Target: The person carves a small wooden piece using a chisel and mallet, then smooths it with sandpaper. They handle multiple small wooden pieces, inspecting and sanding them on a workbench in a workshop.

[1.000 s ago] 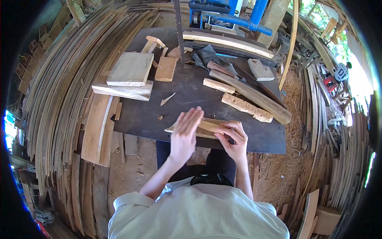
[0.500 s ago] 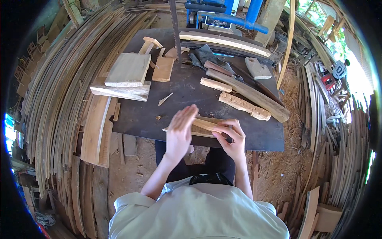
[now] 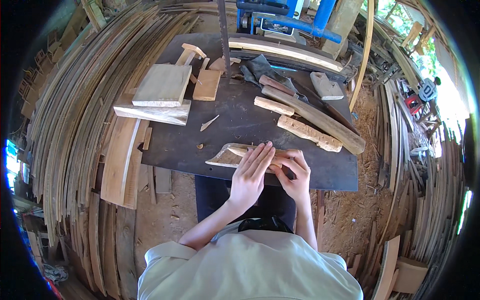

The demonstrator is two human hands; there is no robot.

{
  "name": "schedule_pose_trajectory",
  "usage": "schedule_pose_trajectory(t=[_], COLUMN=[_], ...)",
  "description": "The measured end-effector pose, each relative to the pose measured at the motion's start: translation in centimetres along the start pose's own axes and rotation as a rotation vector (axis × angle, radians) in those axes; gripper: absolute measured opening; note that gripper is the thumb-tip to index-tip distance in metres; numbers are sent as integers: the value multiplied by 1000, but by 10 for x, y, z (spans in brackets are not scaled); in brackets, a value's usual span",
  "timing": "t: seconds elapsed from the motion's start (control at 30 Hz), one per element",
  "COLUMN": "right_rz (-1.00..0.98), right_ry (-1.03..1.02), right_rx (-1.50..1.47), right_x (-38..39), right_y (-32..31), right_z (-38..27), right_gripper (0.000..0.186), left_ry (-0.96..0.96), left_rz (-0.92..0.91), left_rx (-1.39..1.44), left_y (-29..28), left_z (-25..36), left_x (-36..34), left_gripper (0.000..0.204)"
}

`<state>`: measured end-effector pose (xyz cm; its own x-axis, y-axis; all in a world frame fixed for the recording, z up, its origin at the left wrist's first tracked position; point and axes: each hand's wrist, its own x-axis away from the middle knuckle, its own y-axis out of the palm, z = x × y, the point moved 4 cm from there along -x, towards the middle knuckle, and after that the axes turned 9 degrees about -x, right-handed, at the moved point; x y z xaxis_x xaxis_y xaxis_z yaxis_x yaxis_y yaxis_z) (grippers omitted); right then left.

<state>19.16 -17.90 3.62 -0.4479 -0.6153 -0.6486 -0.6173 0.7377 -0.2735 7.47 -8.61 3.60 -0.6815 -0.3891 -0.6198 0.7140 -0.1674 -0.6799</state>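
Observation:
A pale wooden piece (image 3: 220, 157) lies near the front edge of the dark table (image 3: 170, 147), with a slimmer strip (image 3: 237, 150) on top. My left hand (image 3: 248, 177) rests over the strip, fingers straight, flat and close together. My right hand (image 3: 295, 177) grips the right end of the piece between bent fingers and thumb, partly behind my left fingers. A rough wooden stick (image 3: 309, 134) lies just beyond the hands, and a small wood sliver (image 3: 209, 122) lies further left.
An upright saw blade (image 3: 224, 45) crosses the table's back, before blue machinery (image 3: 325, 35). Boards (image 3: 159, 85) are stacked back left; longer sticks (image 3: 325, 124) and dark cloth (image 3: 265, 70) lie right. Tall piles of planks (image 3: 85, 120) flank the table over a dusty floor (image 3: 365, 210).
My left hand has slid to the right along the wood, toward my right hand, uncovering the piece's left end. My right hand keeps its grip in about the same place.

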Motion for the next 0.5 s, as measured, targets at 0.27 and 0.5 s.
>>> schedule_pose_trajectory(t=[0.27, 0.5], right_rz=[25, 88], right_ry=[25, -131], right_rx=[-16, 104], right_x=[1, 4], right_y=[1, -1], right_z=[0, -2], right_gripper=[32, 27], left_ry=[-72, -58], left_rz=[15, 25], left_rx=[-117, -65], left_y=[-27, -27], left_z=[-36, -34], left_x=[1, -1], left_gripper=[47, 47])
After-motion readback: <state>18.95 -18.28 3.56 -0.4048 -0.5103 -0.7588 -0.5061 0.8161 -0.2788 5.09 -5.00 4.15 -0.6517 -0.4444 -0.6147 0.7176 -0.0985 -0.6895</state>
